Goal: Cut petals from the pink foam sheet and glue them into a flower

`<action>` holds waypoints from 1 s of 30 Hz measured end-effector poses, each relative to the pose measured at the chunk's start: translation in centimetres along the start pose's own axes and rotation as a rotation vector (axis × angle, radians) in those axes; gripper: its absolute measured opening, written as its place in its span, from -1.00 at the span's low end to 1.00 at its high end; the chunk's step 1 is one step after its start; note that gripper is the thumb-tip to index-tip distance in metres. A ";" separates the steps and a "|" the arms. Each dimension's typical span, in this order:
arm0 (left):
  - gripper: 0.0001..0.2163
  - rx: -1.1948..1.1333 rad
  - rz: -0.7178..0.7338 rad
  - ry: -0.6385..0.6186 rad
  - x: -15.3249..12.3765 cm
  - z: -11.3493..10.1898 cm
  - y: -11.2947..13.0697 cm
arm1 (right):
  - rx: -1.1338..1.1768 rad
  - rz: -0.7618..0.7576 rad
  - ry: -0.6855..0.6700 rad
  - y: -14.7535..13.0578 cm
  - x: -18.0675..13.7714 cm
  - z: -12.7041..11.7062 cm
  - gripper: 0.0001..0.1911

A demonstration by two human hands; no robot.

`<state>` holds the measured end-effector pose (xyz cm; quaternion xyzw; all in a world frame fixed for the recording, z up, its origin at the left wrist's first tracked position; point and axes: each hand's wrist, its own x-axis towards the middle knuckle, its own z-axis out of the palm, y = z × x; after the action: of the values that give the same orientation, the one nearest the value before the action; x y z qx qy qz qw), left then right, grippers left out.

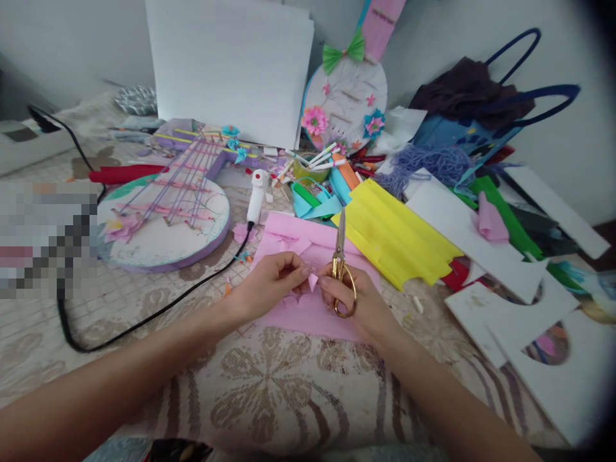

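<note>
Between the fingertips of my two hands is a small folded piece of pink paper (312,282). My left hand (282,279) pinches it from the left, thumb against fingers. A pair of gold-handled scissors (339,247) hangs on my right hand (353,295), its blades pointing away from me. The right thumb and fingertips also meet at the paper piece. Beneath both hands lies a sheet of pink crepe paper (332,324), its far end rolled. Whether the scissor blades are fully closed is hard to make out.
A white glue gun (258,196) trails a black cord (192,292) leftward. Paper-and-string instruments stand left (202,244) and at the back (346,96). Yellow crepe paper (399,234), purple yarn (428,167), white card cut-outs (481,308) and a blue bag (495,138) crowd the right.
</note>
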<state>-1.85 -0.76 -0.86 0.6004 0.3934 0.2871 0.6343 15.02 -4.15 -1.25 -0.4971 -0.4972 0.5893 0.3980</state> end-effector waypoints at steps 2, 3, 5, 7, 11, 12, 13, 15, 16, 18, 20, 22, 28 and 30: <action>-0.85 0.002 0.000 -0.001 0.0 0.0 -0.1 | -0.017 0.007 0.005 -0.1 0.0 0.0 -0.91; -0.85 0.006 0.001 -0.001 0.0 0.0 -0.1 | -0.030 0.010 0.007 -0.1 0.0 0.0 -0.90; -0.84 0.019 0.005 0.000 0.0 0.0 -0.1 | -0.054 0.009 0.006 -0.2 0.0 0.0 -0.89; -0.84 0.029 0.006 0.002 0.0 0.0 -0.1 | -0.076 0.001 0.008 -0.1 0.0 0.1 -0.88; -0.83 0.027 0.001 0.000 -0.1 0.0 0.0 | -0.077 -0.010 0.018 -0.1 0.0 0.2 -0.88; -0.83 0.023 0.002 -0.003 -0.1 0.0 0.0 | -0.068 -0.009 0.022 -0.1 -0.1 0.2 -0.89; -0.83 0.019 0.004 -0.006 -0.1 0.0 0.1 | -0.061 -0.009 0.024 -0.1 -0.1 0.2 -0.89; -0.84 0.011 0.013 -0.008 -0.2 0.0 0.1 | -0.058 -0.016 0.030 -0.1 -0.1 0.1 -0.89; -0.84 0.010 0.017 -0.005 -0.2 0.0 0.2 | -0.059 -0.024 0.030 -0.1 -0.1 0.1 -0.89; -0.84 0.015 0.030 0.008 -0.1 -0.1 0.2 | -0.050 -0.040 0.020 -0.1 -0.1 0.1 -0.88; -0.84 0.028 0.044 0.029 -0.1 -0.3 0.2 | -0.029 -0.037 0.007 -0.1 -0.1 0.1 -0.88; -0.84 0.044 0.048 0.047 0.0 -0.4 0.3 | -0.011 -0.015 -0.002 0.0 -0.1 0.1 -0.90; -0.84 0.073 0.046 0.051 0.1 -0.5 0.2 | -0.001 0.022 -0.004 0.1 -0.1 0.3 -0.91; -0.85 0.079 0.046 0.051 0.0 -0.5 0.2 | -0.013 0.018 -0.001 0.1 0.0 0.3 -0.91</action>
<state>-2.23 -0.44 -0.70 0.6262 0.4064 0.3010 0.5933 14.77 -4.27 -1.33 -0.5037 -0.4967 0.5901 0.3891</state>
